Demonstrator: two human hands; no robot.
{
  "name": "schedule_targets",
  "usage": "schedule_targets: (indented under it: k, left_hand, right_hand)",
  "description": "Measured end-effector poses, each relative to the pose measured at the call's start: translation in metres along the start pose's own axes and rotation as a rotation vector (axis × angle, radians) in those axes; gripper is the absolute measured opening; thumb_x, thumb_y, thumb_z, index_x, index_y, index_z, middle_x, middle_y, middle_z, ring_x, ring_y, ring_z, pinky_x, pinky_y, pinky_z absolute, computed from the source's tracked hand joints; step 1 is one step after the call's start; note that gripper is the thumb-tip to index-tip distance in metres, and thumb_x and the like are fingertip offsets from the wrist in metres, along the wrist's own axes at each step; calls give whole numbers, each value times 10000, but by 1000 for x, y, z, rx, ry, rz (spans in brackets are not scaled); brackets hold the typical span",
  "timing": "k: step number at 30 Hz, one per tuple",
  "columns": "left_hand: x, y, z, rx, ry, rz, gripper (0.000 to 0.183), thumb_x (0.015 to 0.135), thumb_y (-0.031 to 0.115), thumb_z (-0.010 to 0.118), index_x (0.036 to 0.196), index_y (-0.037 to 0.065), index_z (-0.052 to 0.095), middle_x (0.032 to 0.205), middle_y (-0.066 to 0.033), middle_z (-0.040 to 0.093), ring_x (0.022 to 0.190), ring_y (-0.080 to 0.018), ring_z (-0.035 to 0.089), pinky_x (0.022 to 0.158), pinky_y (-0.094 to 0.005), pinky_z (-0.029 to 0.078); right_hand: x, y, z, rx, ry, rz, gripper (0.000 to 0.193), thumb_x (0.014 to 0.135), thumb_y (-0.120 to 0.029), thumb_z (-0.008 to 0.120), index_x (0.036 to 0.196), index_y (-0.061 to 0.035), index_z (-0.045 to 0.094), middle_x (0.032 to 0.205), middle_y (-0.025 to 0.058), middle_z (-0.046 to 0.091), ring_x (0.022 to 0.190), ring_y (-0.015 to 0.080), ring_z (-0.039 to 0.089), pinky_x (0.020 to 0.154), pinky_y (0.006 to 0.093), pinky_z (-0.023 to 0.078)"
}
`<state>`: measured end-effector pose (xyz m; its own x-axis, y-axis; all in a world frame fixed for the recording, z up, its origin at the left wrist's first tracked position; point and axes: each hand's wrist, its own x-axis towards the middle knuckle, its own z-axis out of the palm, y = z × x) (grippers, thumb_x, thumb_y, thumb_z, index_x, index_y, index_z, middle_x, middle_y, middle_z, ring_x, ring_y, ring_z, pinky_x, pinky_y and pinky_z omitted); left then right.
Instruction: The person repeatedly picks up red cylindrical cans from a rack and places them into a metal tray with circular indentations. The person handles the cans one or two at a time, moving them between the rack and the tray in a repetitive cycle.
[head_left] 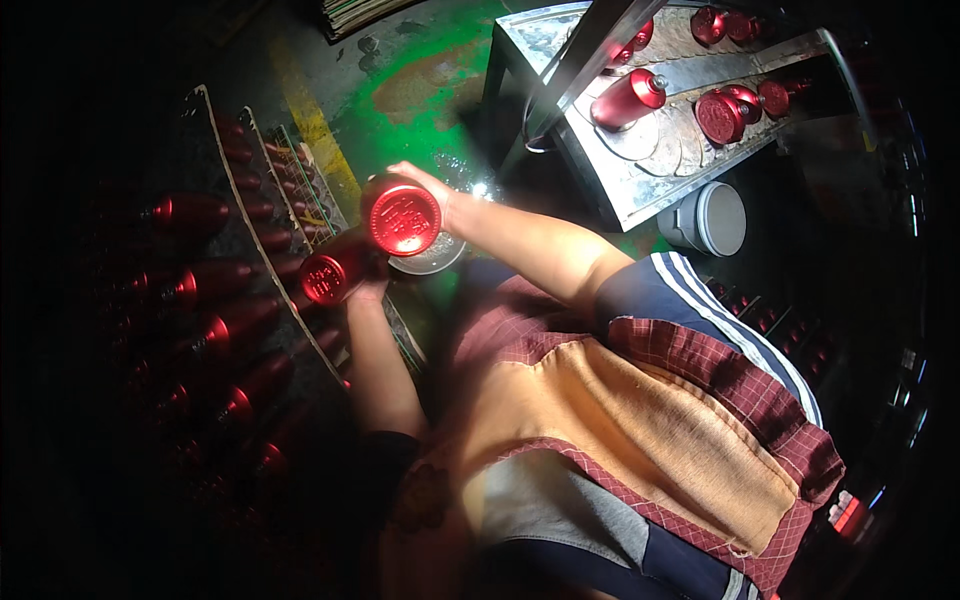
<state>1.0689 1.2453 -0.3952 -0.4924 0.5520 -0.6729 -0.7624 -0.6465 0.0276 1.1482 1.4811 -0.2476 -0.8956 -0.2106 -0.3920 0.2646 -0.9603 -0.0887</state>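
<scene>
Two shiny red metal bottles are held off the floor in front of me, their round embossed bases turned toward the view. My right hand (430, 184) is closed around the upper bottle (404, 220), its fingers reaching over the far side. The lower bottle (324, 279), tilted to the left, is in my left hand (370, 290), whose fingers are mostly hidden behind it. Just left of this bottle, a rack (262, 235) with pale rails carries several more red bottles (192, 214) lying in rows.
A metal table (648, 205) at the upper right bears several red bottles (628, 100). Below its edge is a grey bucket (720, 219). A pale round container (430, 264) shows partly behind the held bottles. Green-painted floor (425, 120) lies beyond my hands. The left side is dark.
</scene>
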Motion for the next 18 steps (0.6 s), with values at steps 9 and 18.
schedule_targets:
  k: [9, 18]
  left_hand:
    - [-59, -41, 17, -10, -568, -267, 598, 968, 414, 537, 1397, 1, 487, 1415, -289, 501, 1223, -509, 532, 942, -608, 505]
    - [-148, -264, 161, 775, -500, 116, 479, 957, 468, 516, 1273, 110, 553, 1175, -156, 664, 1045, -280, 625, 921, -428, 512]
  right_hand:
    - [-158, -20, 10, -52, -20, -243, 320, 923, -348, 653, 1082, -70, 668, 963, 73, 715, 792, 210, 688, 714, 355, 593]
    - [-568, -143, -44, -822, 909, -1361, 293, 903, -194, 656, 1132, -14, 685, 1064, 93, 696, 981, 197, 668, 925, 350, 528]
